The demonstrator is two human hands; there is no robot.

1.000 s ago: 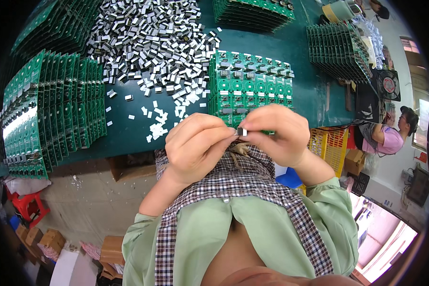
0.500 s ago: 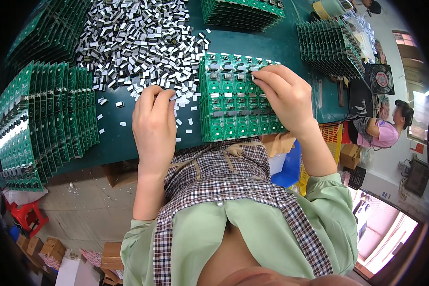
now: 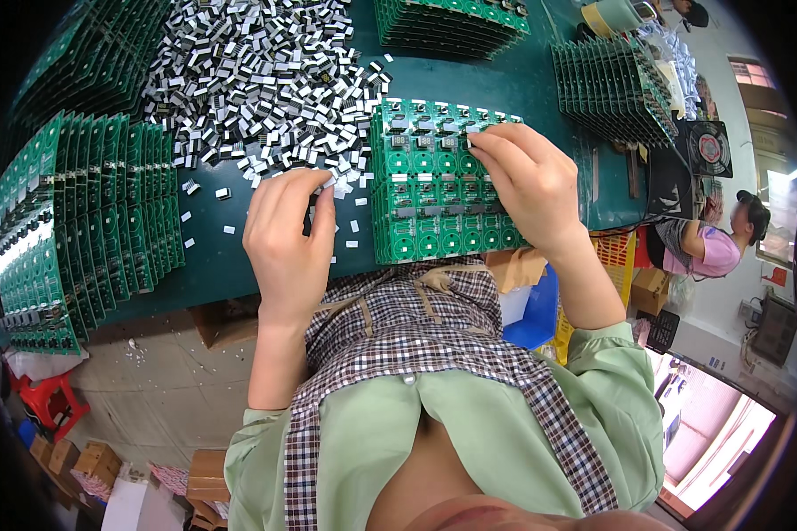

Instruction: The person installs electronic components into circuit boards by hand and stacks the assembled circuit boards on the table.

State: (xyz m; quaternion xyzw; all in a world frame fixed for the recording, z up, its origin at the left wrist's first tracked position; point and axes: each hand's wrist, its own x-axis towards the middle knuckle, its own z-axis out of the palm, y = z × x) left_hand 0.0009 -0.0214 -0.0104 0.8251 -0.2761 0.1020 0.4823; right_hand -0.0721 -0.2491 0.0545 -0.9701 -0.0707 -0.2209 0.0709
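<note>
The right hand (image 3: 540, 186) is over the right part of the board stack (image 3: 443, 181), its thumb and forefinger brought close together. Right at these fingertips is a small display part (image 3: 470, 142) on the top board, in line with three displays (image 3: 425, 142) to its left; whether it is pinched or only touched, I cannot tell. Left of the stack, the left hand (image 3: 283, 226) bends its fingers beside the parts pile (image 3: 266, 93); its grip I cannot tell.

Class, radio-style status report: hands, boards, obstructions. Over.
Left hand at near edge of loose parts pile. Right hand at top circuit board, fingertips over its far half. No obstruction seen.
</note>
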